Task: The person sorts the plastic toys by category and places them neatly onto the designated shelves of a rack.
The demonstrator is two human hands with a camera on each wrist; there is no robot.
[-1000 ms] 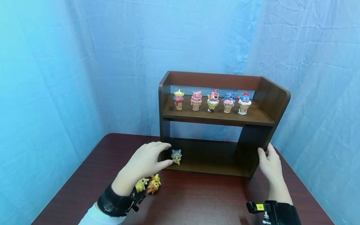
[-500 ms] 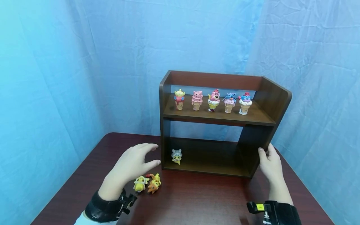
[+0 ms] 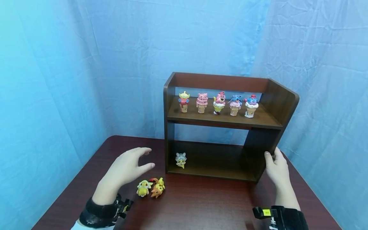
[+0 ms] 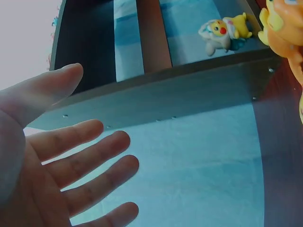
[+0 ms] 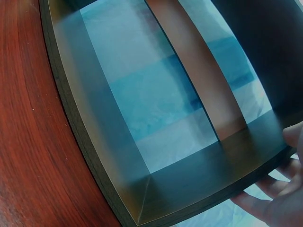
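My left hand [image 3: 126, 166] hovers over the table to the left of a dark brown two-tier shelf [image 3: 221, 123]. Its fingers are spread and relaxed, with nothing in them, as the left wrist view also shows. On the lower tier, at the left end, stands a small yellow figurine in a grey eared hood [image 3: 181, 160]. My right hand [image 3: 277, 169] grips the shelf's right side panel, thumb at the front edge and fingers [image 5: 255, 205] along the outer face. Just below my left hand lie a yellow figurine with a pale hood [image 3: 143, 188] and an orange-and-yellow figurine [image 3: 157, 187].
Several ice-cream-cone figurines stand in a row on the upper tier, from a green-headed one [image 3: 184, 101] to a blue one with a red hat [image 3: 251, 106]. The dark red table [image 3: 207, 204] has blue curtains [image 3: 129, 64] behind and beside it.
My left hand has drawn back leftward from the grey-hooded figurine, which stays on the lower tier, uncovering the yellow figurine on the table. My right hand keeps its place on the shelf.
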